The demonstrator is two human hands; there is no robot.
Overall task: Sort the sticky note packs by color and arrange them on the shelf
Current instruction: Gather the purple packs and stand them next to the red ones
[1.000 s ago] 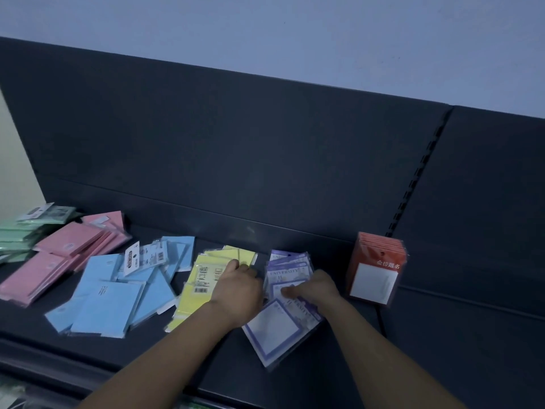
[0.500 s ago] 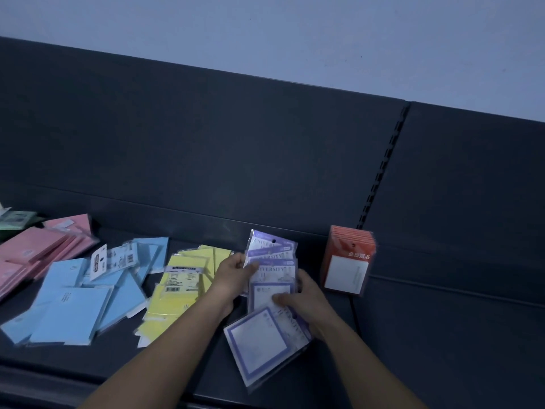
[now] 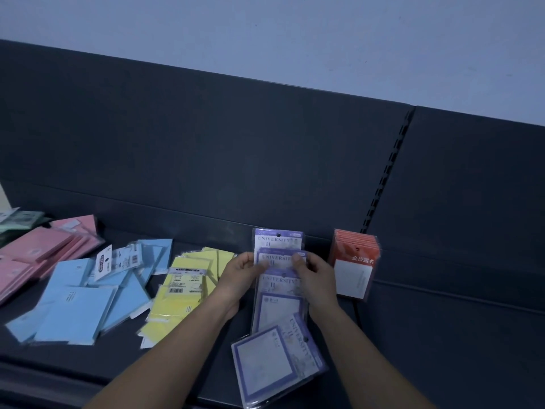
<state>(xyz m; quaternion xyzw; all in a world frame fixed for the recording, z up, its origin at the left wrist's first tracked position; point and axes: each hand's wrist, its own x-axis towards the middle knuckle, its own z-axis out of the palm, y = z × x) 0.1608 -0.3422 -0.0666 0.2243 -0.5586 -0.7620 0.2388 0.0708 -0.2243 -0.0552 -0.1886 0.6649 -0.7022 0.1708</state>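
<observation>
Head view: the left hand and right hand pinch the fanned purple packs by their sides, on the shelf between the yellow packs and the red stack. The fan's edges probably want squaring together before it is stood beside the red stack.

A plain pale wall fills the upper part of the frame, bluish in the dim, even light. Below it runs the dark back panel of a shelf unit, its top edge slanting down toward the right. A slotted upright right of centre divides it from a second dark panel. The dark shelf spans the lower frame, with a front lip at lower left.
</observation>
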